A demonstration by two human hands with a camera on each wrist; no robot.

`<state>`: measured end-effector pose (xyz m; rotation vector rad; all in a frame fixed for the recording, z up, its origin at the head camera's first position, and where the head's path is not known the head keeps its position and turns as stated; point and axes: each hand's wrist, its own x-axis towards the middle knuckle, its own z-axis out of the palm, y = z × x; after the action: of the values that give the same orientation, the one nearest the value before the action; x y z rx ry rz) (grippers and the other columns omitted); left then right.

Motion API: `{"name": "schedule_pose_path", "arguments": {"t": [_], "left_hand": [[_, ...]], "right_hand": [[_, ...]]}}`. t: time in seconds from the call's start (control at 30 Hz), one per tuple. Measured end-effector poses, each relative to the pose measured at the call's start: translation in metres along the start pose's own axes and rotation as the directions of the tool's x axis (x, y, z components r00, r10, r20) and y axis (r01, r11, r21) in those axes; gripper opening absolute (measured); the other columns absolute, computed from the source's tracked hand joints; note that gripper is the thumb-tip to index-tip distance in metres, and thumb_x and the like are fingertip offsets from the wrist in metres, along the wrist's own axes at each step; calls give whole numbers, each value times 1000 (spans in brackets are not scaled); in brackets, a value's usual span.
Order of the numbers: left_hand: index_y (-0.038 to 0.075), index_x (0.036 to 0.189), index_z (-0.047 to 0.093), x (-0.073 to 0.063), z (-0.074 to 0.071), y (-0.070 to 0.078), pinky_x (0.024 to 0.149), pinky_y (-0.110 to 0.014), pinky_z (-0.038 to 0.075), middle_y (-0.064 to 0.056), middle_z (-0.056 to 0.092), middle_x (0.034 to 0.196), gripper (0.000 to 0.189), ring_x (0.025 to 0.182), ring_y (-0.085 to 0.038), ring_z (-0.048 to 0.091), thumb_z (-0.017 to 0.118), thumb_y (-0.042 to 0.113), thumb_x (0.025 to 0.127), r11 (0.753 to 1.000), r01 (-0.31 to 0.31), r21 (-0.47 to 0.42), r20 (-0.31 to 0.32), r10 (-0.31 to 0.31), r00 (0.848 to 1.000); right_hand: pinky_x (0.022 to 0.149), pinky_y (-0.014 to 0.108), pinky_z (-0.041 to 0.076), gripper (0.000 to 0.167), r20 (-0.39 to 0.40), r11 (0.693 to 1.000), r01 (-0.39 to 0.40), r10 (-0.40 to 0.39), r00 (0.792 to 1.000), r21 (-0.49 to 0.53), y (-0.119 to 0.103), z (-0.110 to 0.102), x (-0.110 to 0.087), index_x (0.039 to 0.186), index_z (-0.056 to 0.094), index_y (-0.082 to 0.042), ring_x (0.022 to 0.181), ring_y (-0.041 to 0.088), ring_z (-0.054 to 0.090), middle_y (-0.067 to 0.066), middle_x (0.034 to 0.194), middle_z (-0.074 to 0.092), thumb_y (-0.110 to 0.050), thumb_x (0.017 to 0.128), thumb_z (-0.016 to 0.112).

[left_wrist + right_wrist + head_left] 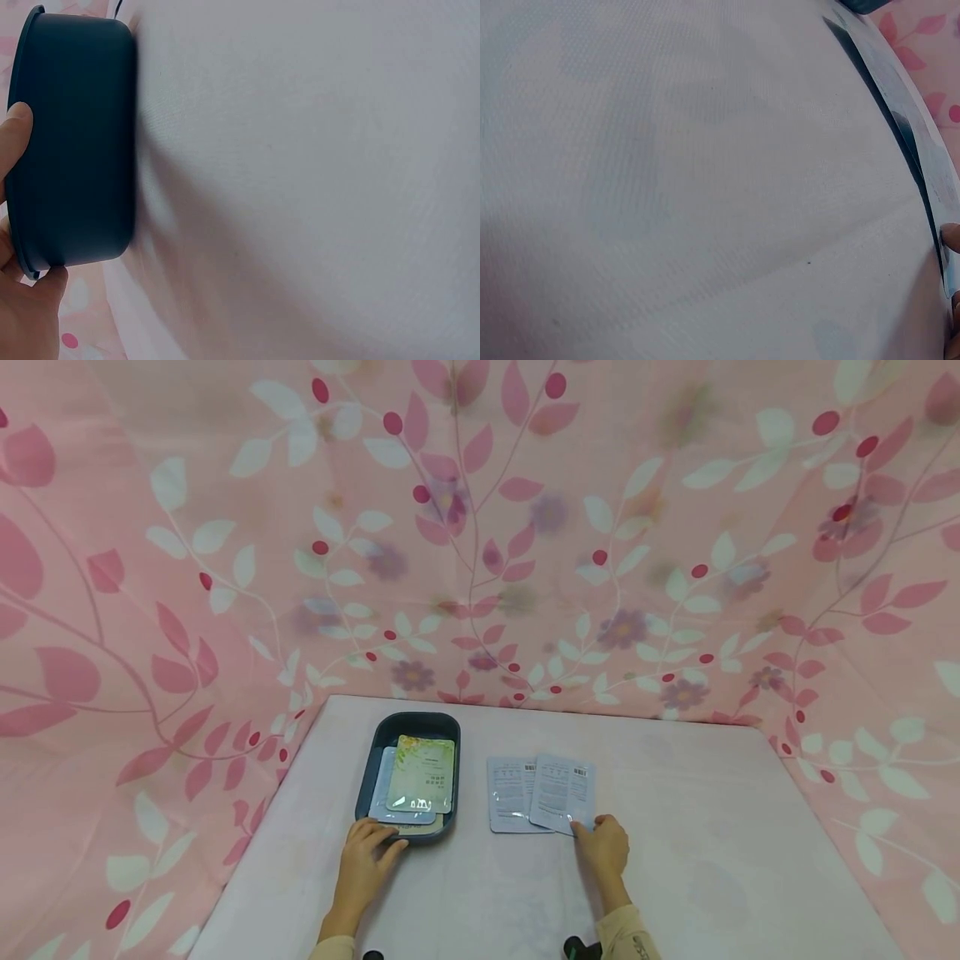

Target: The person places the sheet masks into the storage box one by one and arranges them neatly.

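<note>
A dark blue rectangular tray (pixel 414 723) stands on the table's left part. My left hand (pixel 365 862) grips its near left corner, with a fingertip and thumb at the rim; in the left wrist view the tray's side wall (pixel 82 142) shows. Inside lie a green sachet (pixel 423 772), a light blue sachet (pixel 383 789) partly under it, and a pale packet (pixel 416 828) mostly covered. To the right, two light blue printed sachets overlap: the left one (pixel 511 802) lies partly beneath the right one (pixel 558 793). My right hand (pixel 604 850) pinches the upper sachet's near right corner.
A white cloth covers the table (pixel 697 827). Pink floral fabric (pixel 480 527) hangs behind it and at both sides. Small black objects (pixel 581 948) show at the bottom edge near the sleeves.
</note>
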<state>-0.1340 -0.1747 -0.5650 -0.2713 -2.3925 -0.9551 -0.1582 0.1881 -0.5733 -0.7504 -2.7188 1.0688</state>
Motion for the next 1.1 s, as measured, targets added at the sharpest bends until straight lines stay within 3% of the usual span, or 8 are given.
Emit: {"name": "schedule_pose_path", "arguments": {"t": [0.27, 0.8, 1.1], "left_hand": [[-1, 83, 71, 0, 0, 0, 87, -44, 42, -8, 65, 82, 25, 95, -29, 55, 85, 3, 62, 1000, 8, 2, 3, -8, 1000], [0, 81, 71, -1, 1, -1, 87, -43, 41, -7, 64, 81, 25, 94, -29, 55, 86, 3, 61, 1000, -6, 4, -9, 6, 1000], [1, 80, 71, -1, 2, -2, 86, -42, 41, -7, 64, 80, 26, 92, -30, 56, 86, 2, 59, 1000, -27, 5, -24, 27, 999]], "right_hand": [[64, 47, 49, 46, 4, 1000, -20, 20, 1000, 17, -3, -2, -2, 102, 55, 14, 81, 41, 60, 28, 92, 62, -20, 77, 74], [66, 46, 49, 40, -2, 996, -67, 67, 998, 52, -4, 1, -4, 100, 56, 13, 82, 41, 61, 30, 97, 62, -16, 78, 74], [53, 38, 46, 32, 9, 994, -77, 76, 997, 78, -3, 1, -3, 87, 62, 7, 70, 33, 60, 21, 83, 65, -17, 73, 78]]}}
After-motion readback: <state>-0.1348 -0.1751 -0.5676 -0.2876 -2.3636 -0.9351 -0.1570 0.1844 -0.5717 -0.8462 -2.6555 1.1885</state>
